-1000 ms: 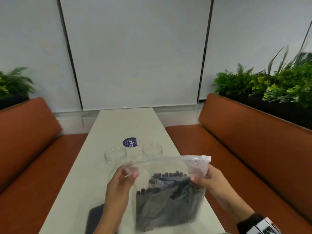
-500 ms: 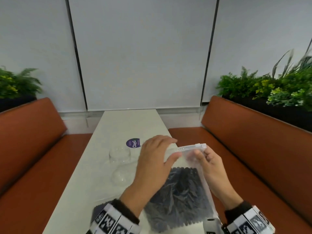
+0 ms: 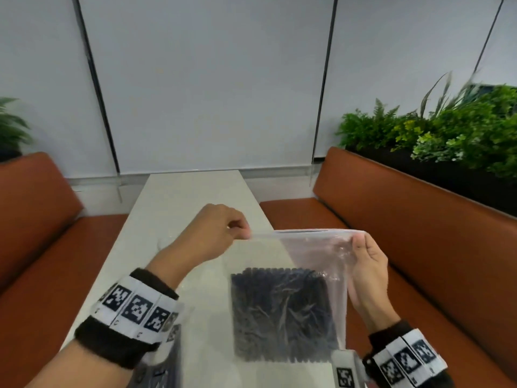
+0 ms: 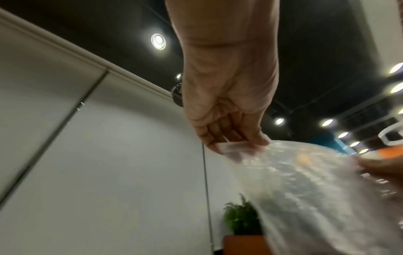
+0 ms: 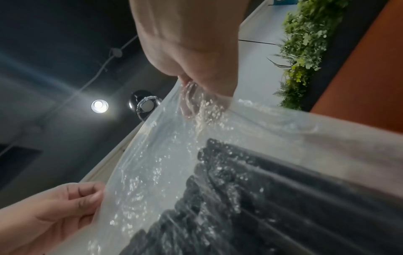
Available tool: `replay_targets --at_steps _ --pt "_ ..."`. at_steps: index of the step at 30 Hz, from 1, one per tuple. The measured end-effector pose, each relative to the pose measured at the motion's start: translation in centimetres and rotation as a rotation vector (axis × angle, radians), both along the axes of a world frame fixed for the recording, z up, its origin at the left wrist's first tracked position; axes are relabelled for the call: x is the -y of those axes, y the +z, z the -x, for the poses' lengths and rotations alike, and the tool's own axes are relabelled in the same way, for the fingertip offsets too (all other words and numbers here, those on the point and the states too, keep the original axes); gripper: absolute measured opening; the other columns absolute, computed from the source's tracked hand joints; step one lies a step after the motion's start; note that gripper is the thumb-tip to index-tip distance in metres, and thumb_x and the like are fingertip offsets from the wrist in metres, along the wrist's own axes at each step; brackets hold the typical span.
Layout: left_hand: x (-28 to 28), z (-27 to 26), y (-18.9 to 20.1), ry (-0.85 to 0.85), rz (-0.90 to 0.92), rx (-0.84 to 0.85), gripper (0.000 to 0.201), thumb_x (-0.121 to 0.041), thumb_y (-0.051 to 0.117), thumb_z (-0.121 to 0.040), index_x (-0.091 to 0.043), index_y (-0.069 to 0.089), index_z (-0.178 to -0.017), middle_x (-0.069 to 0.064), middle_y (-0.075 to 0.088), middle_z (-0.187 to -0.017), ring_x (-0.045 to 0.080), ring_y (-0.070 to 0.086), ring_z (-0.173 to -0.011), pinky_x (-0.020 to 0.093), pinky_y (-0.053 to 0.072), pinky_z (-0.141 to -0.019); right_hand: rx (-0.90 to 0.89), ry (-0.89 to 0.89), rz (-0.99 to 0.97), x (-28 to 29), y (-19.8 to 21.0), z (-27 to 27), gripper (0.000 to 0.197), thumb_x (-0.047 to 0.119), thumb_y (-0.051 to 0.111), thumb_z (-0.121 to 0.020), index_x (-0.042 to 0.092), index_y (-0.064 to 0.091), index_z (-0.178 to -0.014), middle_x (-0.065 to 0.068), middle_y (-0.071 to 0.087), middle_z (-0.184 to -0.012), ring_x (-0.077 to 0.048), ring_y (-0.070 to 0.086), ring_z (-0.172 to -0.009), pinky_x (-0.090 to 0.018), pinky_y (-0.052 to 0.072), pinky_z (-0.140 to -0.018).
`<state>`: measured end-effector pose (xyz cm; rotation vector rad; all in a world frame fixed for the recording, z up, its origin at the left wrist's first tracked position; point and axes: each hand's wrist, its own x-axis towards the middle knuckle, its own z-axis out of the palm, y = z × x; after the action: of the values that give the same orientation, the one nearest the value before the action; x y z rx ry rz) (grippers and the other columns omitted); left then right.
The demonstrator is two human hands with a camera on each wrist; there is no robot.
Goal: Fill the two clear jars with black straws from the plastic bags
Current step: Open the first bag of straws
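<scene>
The plastic bag (image 3: 305,256) is clear and crinkled, held up above the near end of the table (image 3: 193,191) with its top edge stretched level between two hands. The left hand (image 3: 215,233) pinches the left top corner between thumb and curled fingers; the right hand (image 3: 369,264) pinches the right top corner, its fingers bunching the film. Inside, the black straws (image 3: 282,315) stand packed side by side in the lower part of the bag, their open ends up and well below the top edge. A second bag (image 3: 165,368) with dark contents lies on the table under the left forearm, mostly hidden. The jars are hidden behind the hands and the bag. Brown benches (image 3: 414,236) run along both sides of the table, with green plants (image 3: 436,130) behind the right one.
</scene>
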<state>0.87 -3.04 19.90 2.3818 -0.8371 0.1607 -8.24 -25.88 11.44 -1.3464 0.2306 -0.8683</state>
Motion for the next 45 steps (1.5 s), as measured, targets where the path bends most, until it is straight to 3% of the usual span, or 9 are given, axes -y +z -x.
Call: replay_targets --at_steps 4,10,14,19,23,28,33,40,45 --pt "-2.3 -1.6 -0.9 0.073 0.001 -0.077 0.013 -0.016 0.069 -0.082 -0.024 0.066 -0.072 -0.019 0.059 -0.068 0.002 0.055 -0.068 0.004 0.032 -0.055 0.002 0.014 -0.057 -0.3 -1.5 0.4 0.038 0.023 0.037 -0.099 0.018 0.063 -0.073 -0.004 0.062 -0.077 -0.019 0.055 -0.076 -0.023 0.052 -0.062" --pt "-1.4 1.7 -3.5 0.332 0.137 0.200 0.023 -0.035 0.050 -0.093 -0.016 0.062 -0.097 -0.001 0.054 -0.096 0.017 0.054 -0.091 0.023 0.039 -0.077 -0.047 0.143 -0.147 -1.6 -1.7 1.8 0.031 0.023 0.038 -0.098 0.014 0.065 -0.085 -0.006 0.070 -0.087 -0.025 0.063 -0.089 -0.035 0.053 -0.076" --pt "1.3 3.5 -5.1 0.257 0.200 -0.306 0.062 -0.052 0.029 -0.094 -0.014 0.059 -0.057 -0.001 0.058 -0.055 0.011 0.053 -0.050 0.022 0.042 -0.061 -0.204 0.506 -0.071 -1.4 0.3 2.8 0.069 0.058 0.021 -0.087 0.007 0.066 -0.073 -0.009 0.072 -0.077 -0.020 0.068 -0.074 -0.032 0.054 -0.072" --pt "2.0 3.2 -6.0 0.178 0.416 -0.552 0.044 -0.030 0.045 -0.096 -0.011 0.057 -0.059 0.003 0.059 -0.052 0.013 0.051 -0.039 0.021 0.044 -0.043 -0.605 0.669 0.627 -1.8 4.4 0.3 0.060 0.062 0.030 -0.080 0.017 0.068 -0.094 -0.002 0.069 -0.090 -0.017 0.064 -0.082 -0.026 0.051 -0.075" --pt "2.4 3.3 -5.5 0.105 0.534 -0.599 0.031 -0.026 0.051 -0.095 -0.007 0.062 -0.073 0.008 0.064 -0.060 0.017 0.061 -0.049 0.029 0.057 -0.057 -0.749 0.609 1.082 -5.0 6.1 -2.7 0.039 0.050 0.056 -0.084 0.020 0.061 -0.107 0.004 0.064 -0.093 -0.015 0.062 -0.083 -0.027 0.053 -0.072" --pt "1.0 2.5 -5.7 0.120 0.829 -0.811 0.027 -0.004 0.044 -0.096 -0.003 0.062 -0.077 0.011 0.069 -0.077 0.017 0.069 -0.066 0.024 0.058 -0.060 -0.699 0.530 0.688 -5.3 5.0 -2.7 0.018 0.001 0.054 -0.089 0.009 0.061 -0.075 -0.009 0.062 -0.075 -0.014 0.056 -0.056 -0.017 0.046 -0.043" --pt "-0.9 0.6 -6.3 0.199 1.585 -1.355 0.029 0.003 0.035 -0.097 0.005 0.052 -0.074 0.014 0.059 -0.043 0.017 0.058 -0.032 0.021 0.051 -0.036 -0.544 0.596 -0.014 -3.9 3.8 -2.0 0.027 -0.009 0.042 -0.093 0.003 0.050 -0.070 -0.017 0.056 -0.084 -0.026 0.059 -0.075 -0.030 0.058 -0.064" --pt "-1.0 0.6 -6.8 0.112 1.207 -1.224 0.028 -0.012 0.051 -0.091 -0.015 0.047 -0.063 -0.007 0.036 -0.040 0.003 0.030 -0.029 0.012 0.019 -0.033 -0.435 0.647 -0.559 -4.0 2.9 -4.1 0.032 -0.007 0.024 -0.090 0.005 0.050 -0.075 -0.008 0.040 -0.068 -0.015 0.042 -0.052 -0.032 0.040 -0.069" --pt "-0.5 0.7 -7.1 0.232 0.922 -0.937 0.015 -0.011 0.054 -0.093 -0.014 0.060 -0.079 0.001 0.061 -0.077 0.009 0.031 -0.045 0.013 0.025 -0.033 -0.665 0.520 0.270 -4.3 1.5 -4.8 0.027 0.032 0.059 -0.089 0.009 0.062 -0.103 -0.002 0.055 -0.089 -0.010 0.045 -0.063 -0.020 0.043 -0.056"
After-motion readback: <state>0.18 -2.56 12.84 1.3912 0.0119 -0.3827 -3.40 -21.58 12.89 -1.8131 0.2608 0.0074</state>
